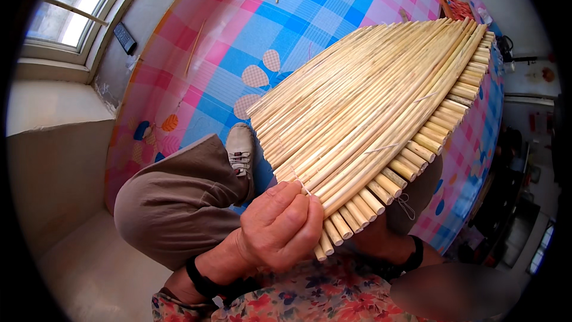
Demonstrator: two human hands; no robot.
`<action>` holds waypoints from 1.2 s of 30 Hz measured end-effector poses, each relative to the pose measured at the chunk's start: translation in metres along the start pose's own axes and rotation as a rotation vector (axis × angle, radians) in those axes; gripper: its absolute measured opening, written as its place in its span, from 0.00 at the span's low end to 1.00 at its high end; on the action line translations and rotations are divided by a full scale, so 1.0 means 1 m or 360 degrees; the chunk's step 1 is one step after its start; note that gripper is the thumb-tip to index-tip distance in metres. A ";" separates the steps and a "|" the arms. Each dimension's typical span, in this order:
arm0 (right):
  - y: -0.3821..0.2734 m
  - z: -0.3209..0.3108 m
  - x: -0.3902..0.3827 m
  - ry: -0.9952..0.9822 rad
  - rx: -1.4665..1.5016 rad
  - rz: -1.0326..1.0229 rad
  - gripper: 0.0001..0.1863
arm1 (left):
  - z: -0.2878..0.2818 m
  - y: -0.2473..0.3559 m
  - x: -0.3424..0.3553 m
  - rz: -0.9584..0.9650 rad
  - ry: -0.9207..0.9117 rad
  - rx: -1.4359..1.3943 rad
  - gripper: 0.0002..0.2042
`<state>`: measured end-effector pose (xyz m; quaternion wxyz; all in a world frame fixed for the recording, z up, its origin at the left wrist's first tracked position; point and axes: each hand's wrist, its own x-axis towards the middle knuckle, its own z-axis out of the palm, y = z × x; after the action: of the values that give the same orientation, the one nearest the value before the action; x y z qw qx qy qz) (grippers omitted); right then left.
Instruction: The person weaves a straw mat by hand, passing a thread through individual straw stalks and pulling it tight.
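A mat of pale, straight plant stalks [369, 101], laid in two crossing layers, slants across my lap, its cut ends sticking out along the right edge. My left hand [280, 220] is closed at its near corner, thumb and fingers pinching a white string [302, 182] wound around the outer stalks. More string ties [381, 148] cross the outer stalks further up. A loose loop of thread [406, 206] hangs by the cut ends. My right hand reaches beneath the mat; only its wrist area [387, 244] shows, and its fingers are hidden.
A checked pink and blue sheet [238, 53] spreads under me, with a thin loose stalk [195, 48] on it. My shoe [240, 149] stands beside the mat's left edge. A remote control [124, 38] is by the window [77, 12]. Orange strands [456, 6] are beyond the mat.
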<state>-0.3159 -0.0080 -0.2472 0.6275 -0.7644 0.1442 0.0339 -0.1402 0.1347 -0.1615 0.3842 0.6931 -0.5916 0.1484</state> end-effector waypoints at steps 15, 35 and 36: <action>-0.064 -0.036 0.035 0.0073 -0.1390 -0.0589 0.19 | 0.002 -0.010 -0.001 0.0100 0.0045 -0.0030 0.13; -0.142 -0.049 0.056 0.0701 0.1643 0.0415 0.20 | -0.060 -0.015 0.014 -0.0212 -0.0350 -0.0342 0.23; -0.144 -0.049 0.055 0.0710 0.1640 0.0398 0.20 | -0.070 -0.016 0.007 -0.0194 -0.0344 -0.0344 0.23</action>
<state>-0.2319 -0.0411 -0.1134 0.8646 -0.3258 0.3602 -0.1290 -0.1060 0.1796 -0.1167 0.3988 0.6943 -0.5989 -0.0152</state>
